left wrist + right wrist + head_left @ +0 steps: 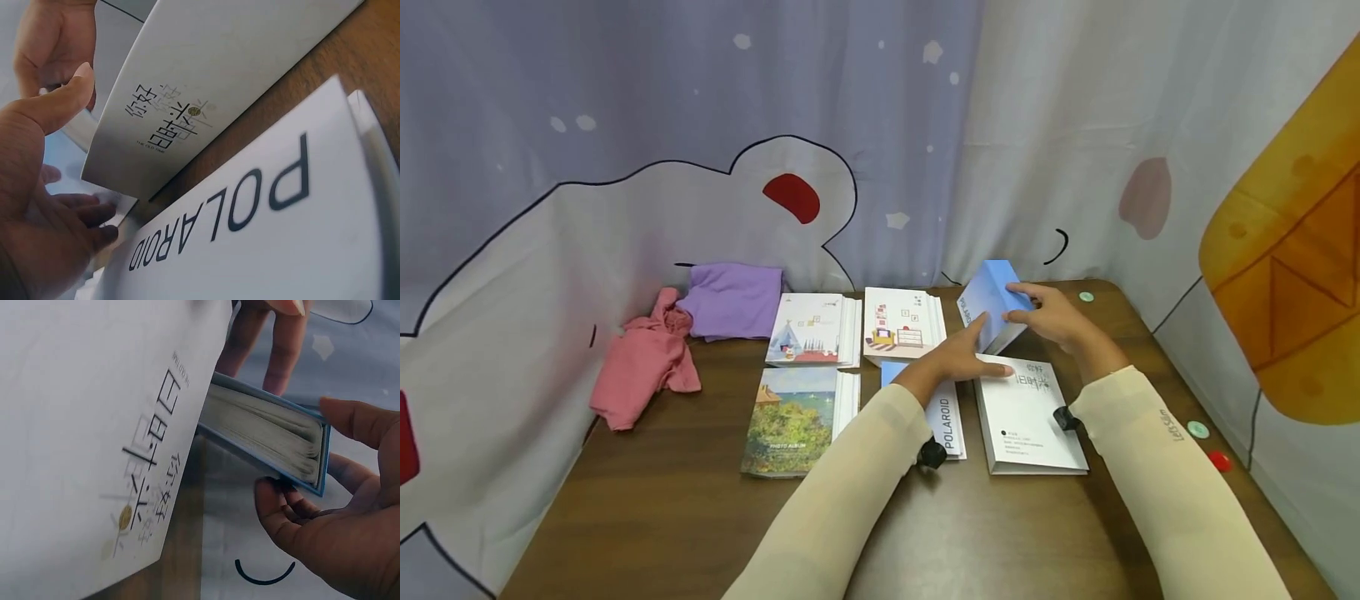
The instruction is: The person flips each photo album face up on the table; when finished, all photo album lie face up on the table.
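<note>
A blue photo album (983, 290) stands tilted up off the table at the back right. My right hand (1060, 318) holds it by its edge, thumb on one cover and fingers on the other, as the right wrist view shows; its page edges (269, 428) face that camera. My left hand (953, 357) touches the opposite cover with extended fingers, its thumb pointing right above a white album (1030, 429). That white album lies flat in front of the hands. Partly hidden under my left forearm lies another album marked POLAROID (949, 421).
To the left lie a tent-picture album (805, 329), a furniture-picture album (901, 325) and a landscape album (793, 421). Purple cloth (733, 300) and pink cloth (647, 358) lie at the far left. Green and red discs (1219, 461) dot the right edge. Curtains (880, 100) hang close behind.
</note>
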`<action>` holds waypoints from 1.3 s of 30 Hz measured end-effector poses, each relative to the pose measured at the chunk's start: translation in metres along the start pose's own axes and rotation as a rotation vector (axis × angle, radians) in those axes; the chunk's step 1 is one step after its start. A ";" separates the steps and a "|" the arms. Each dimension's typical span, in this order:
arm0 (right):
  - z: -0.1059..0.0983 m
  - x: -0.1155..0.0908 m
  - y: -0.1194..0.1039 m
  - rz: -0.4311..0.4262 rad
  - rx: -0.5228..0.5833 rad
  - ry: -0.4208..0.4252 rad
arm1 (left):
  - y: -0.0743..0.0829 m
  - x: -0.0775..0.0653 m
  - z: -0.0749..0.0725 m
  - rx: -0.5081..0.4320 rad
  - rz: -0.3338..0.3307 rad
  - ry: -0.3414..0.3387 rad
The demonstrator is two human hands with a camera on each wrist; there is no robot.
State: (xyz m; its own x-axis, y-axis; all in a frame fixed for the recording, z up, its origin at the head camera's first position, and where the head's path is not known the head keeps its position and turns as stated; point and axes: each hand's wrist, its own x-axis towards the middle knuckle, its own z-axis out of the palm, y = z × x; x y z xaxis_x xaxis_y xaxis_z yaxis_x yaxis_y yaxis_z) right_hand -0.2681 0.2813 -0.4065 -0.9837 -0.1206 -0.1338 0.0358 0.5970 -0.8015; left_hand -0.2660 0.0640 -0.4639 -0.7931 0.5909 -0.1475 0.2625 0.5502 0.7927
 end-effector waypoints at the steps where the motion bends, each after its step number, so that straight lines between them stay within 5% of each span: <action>1: 0.002 0.000 -0.002 -0.010 0.002 0.004 | -0.001 0.000 -0.001 -0.007 0.017 0.013; 9: 0.013 -0.001 -0.011 -0.087 0.080 0.033 | 0.000 0.000 -0.008 -0.099 0.128 0.124; 32: 0.028 0.011 -0.014 -0.152 0.183 -0.095 | -0.007 -0.010 -0.030 -0.206 0.114 0.241; 39: 0.031 0.017 -0.013 -0.158 0.189 -0.149 | -0.010 -0.009 -0.034 -0.133 0.158 0.280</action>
State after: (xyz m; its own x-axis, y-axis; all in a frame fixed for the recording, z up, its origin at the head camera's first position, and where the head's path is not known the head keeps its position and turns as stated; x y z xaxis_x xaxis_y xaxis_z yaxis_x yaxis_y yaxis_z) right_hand -0.2802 0.2468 -0.4166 -0.9435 -0.3236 -0.0714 -0.0700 0.4051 -0.9116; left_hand -0.2801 0.0335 -0.4502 -0.8733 0.4676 0.1370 0.3349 0.3719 0.8658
